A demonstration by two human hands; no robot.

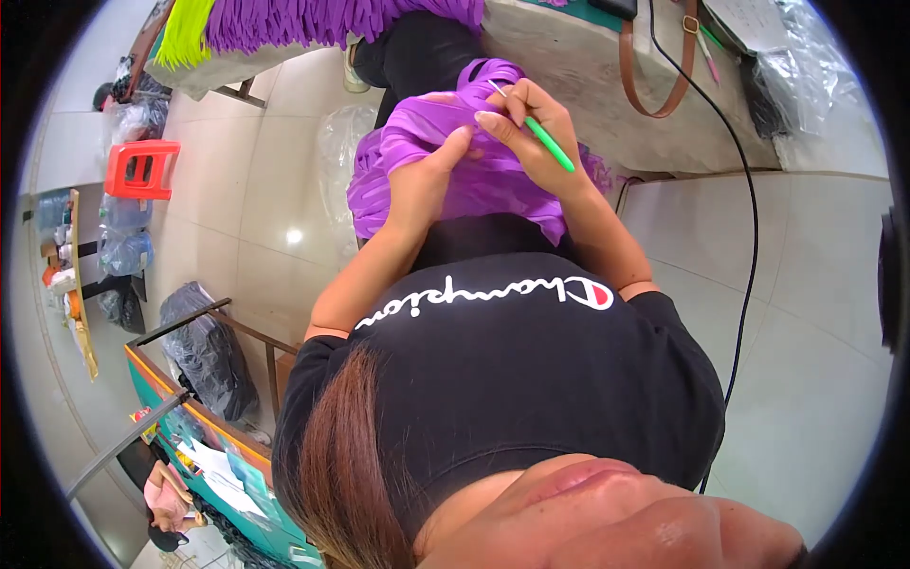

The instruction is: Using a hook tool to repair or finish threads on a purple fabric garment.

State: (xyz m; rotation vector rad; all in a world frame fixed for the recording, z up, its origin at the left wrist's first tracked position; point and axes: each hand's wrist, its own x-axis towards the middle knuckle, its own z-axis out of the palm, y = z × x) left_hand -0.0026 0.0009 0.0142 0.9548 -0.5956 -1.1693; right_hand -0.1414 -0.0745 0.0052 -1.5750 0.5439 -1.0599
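Observation:
A bundle of shiny purple fabric (483, 194), partly in strips, lies over my lap. My left hand (427, 175) is closed on it, with the thumb on top and the other fingers mostly hidden in the folds. Pinched in my right hand (538, 137) is a slim green-handled tool (552, 146) that looks like a crochet hook. Its thin metal shaft points up and left toward a raised loop of the purple fabric. The tip is too small to make out. Both hands are close together over the bundle.
Ahead, a cloth-covered table (559, 85) carries purple fringe (332, 19) and lime-green fringe (185, 33). A brown strap (628, 76) and a black cable (749, 190) hang at right. Leftward are a red stool (142, 169), a green-topped table (256, 498) and another person (169, 498).

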